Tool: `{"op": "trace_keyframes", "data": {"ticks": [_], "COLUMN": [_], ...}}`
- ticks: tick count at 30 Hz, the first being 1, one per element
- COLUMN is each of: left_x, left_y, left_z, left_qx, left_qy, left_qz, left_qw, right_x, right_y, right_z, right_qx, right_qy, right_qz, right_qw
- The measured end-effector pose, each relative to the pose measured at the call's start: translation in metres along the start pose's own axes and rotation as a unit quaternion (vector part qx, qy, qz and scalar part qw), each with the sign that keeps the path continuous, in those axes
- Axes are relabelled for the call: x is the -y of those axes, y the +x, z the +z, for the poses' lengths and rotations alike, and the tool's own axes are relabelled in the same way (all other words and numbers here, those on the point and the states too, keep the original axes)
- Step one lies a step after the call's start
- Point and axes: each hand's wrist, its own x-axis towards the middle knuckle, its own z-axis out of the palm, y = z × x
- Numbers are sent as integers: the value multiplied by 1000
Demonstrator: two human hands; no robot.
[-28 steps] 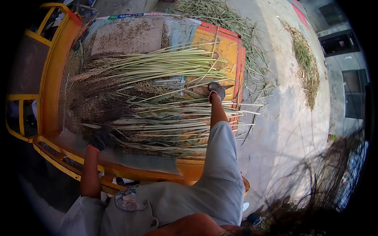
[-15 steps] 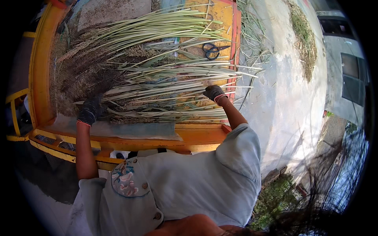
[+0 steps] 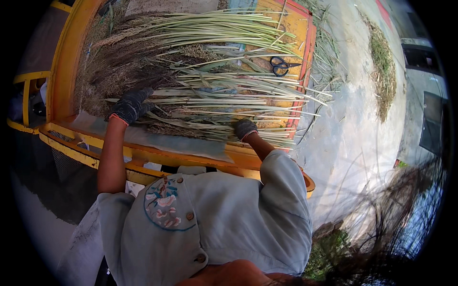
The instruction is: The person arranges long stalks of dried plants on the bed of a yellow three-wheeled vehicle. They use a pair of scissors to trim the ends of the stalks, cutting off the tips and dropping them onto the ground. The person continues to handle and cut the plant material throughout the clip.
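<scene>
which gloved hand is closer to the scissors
The right hand, resting on the pale stalk ends near the cart's orange end. The black scissors lie just beyond it; the left hand is over at the brown tufted ends.

Matt knit gloves (image 3: 131, 106), dry fibrous grass stalks (image 3: 229, 90), glossy painted metal cart (image 3: 62, 71)

Gloves and stalks (image 3: 224, 90) hide both hands' fingers (grip unclear).

1. Left hand (image 3: 131, 105) at ten o'clock wears a dark knitted glove with a reddish cuff.
2. Right hand (image 3: 244, 128) near centre wears a grey knitted glove.
3. Pale blue short-sleeved shirt (image 3: 229, 224) at six o'clock, brown buttons, embroidered floral pocket.
</scene>
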Motion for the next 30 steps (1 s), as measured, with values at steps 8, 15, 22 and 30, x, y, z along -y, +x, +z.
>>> {"op": "trace_keyframes", "data": {"ticks": [8,15,22,30], "left_x": [-5,-14,-33,-24], "left_y": [4,5,1,5], "left_z": [11,20,22,35], "left_qx": [21,48,69,53], "left_qy": [11,2,-4,32], "left_qz": [22,57,61,111], "left_qw": [999,997,996,992], "right_x": [-16,2,19,40], "right_y": [1,-26,-28,-7], "right_z": [-78,-45,-8,5], "right_qx": [-164,57,-18,-40], "right_qy": [27,44,150,135], "right_qz": [107,-146,-89,-116], "right_qw": [980,987,985,983]}}
